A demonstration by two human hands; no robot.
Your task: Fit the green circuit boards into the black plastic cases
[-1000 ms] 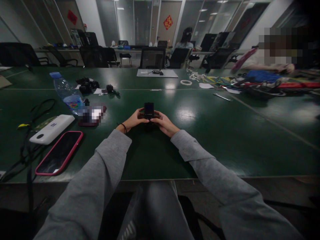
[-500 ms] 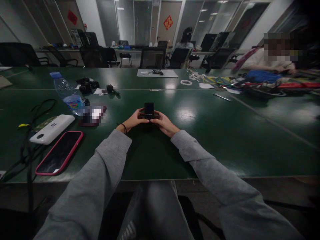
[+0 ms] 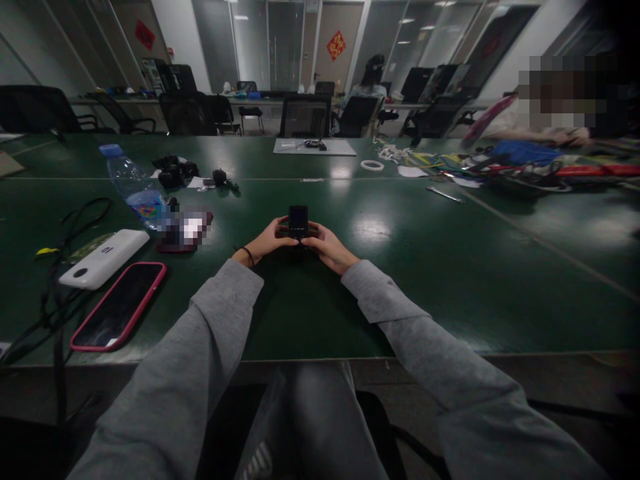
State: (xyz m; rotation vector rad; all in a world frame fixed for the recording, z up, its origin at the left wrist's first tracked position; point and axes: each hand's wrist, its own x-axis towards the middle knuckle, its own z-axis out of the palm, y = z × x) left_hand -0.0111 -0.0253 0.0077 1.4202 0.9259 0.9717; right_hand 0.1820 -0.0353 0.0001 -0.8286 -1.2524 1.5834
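Observation:
A small black device with a dark screen (image 3: 299, 219) stands upright at the middle of the green table (image 3: 320, 307), its screen facing me. From the left side my left hand (image 3: 269, 241) grips its lower part, thumb at the front. My right hand (image 3: 329, 245) holds the opposite side in the same way, and the two thumbs nearly meet below the screen. Most of the fingers behind the device are hidden.
To the left lie a pink-cased phone (image 3: 120, 307), a white power bank (image 3: 106, 259), a tilted-looking water bottle (image 3: 133, 190) and black cables (image 3: 55, 293). Cables and tools (image 3: 530, 163) are heaped at far right, before a seated person (image 3: 540, 127). A white ring (image 3: 373, 165) lies farther back.
Both my hands and the device have stayed in place. The person at the far right has shifted slightly.

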